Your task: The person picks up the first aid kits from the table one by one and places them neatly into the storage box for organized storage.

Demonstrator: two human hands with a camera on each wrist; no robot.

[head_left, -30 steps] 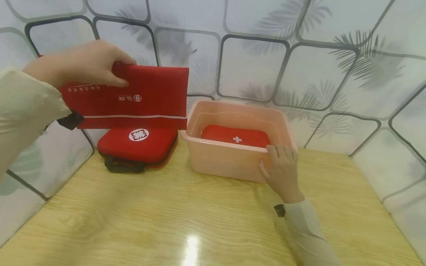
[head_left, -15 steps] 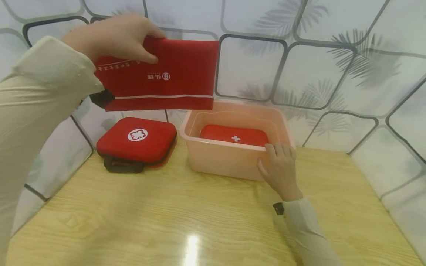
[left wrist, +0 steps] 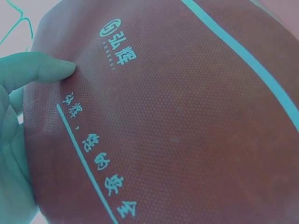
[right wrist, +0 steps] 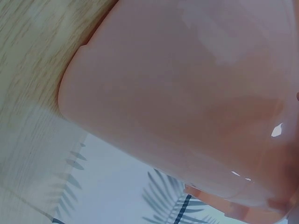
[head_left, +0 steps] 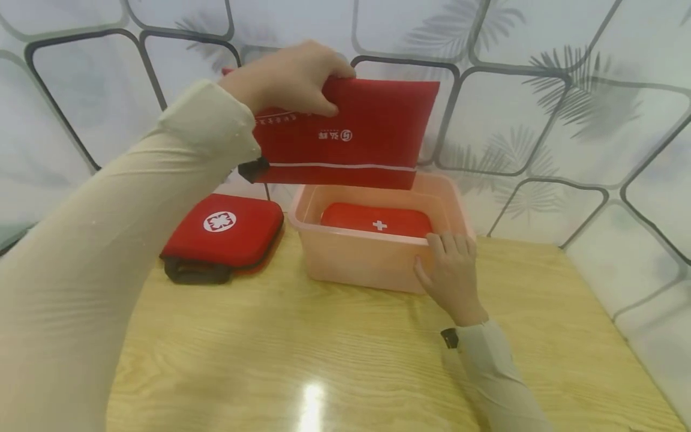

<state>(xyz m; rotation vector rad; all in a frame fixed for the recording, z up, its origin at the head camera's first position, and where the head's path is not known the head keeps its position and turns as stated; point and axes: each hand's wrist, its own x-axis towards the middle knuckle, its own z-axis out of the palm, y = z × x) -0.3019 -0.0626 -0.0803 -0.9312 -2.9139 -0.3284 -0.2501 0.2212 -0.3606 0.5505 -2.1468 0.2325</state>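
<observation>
My left hand (head_left: pixel 297 78) pinches the upper edge of a flat red fabric pouch (head_left: pixel 383 132), thumb on the near face. White lettering and a white stripe mark the pouch; its print is upside down in the head view. It hangs over the back of a pink plastic bin (head_left: pixel 351 258), apart from the table. With fingers hooked over the bin's front right rim, my right hand (head_left: pixel 453 276) grips it, thumb outside. A red first-aid case (head_left: pixel 356 219) with a white cross lies in the bin. In the right wrist view the bin's wall (right wrist: pixel 177 93) fills most of the picture.
Left of the bin, a red hard-shell first-aid case (head_left: pixel 243 231) with a black handle and a white round emblem lies on the wood-grain table (head_left: pixel 259 354). Patterned wall covering (head_left: pixel 518 36) rises behind and at both sides.
The pouch in my left hand has moved right, from above the hard-shell case to over the bin, rising and then dipping slightly. My right hand stays on the rim.
</observation>
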